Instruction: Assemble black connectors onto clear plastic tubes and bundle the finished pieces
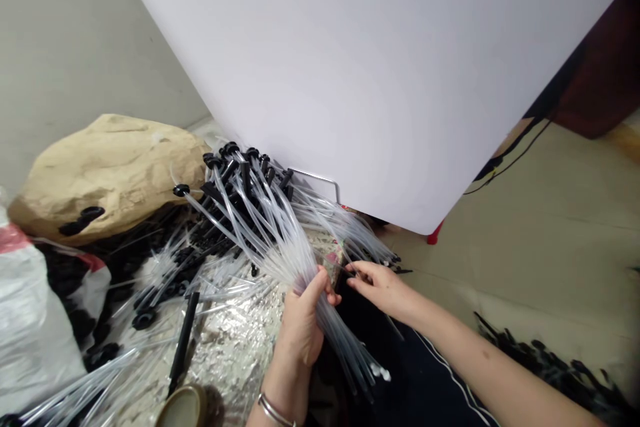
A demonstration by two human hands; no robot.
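Observation:
My left hand (306, 320), with a silver bangle on the wrist, is wrapped round a thick bundle of clear plastic tubes (290, 247). Black round caps (230, 149) and black sleeves top the bundle's upper end; its lower ends fan out below the hand, some with white tips. Just right of it, my right hand (373, 280) has its fingers pinched together beside a thin strand; what they hold is too small to make out. More clear tubes (350, 227) lie behind the hands, under the edge of the white panel.
A large white panel (350, 67) slants above the work surface (225, 347). At left are a tan wrapped bundle (115, 167), a white sack (35, 327) and loose black parts. A round container (183, 407) stands at the bottom. Black pieces (545, 360) lie on the floor at right.

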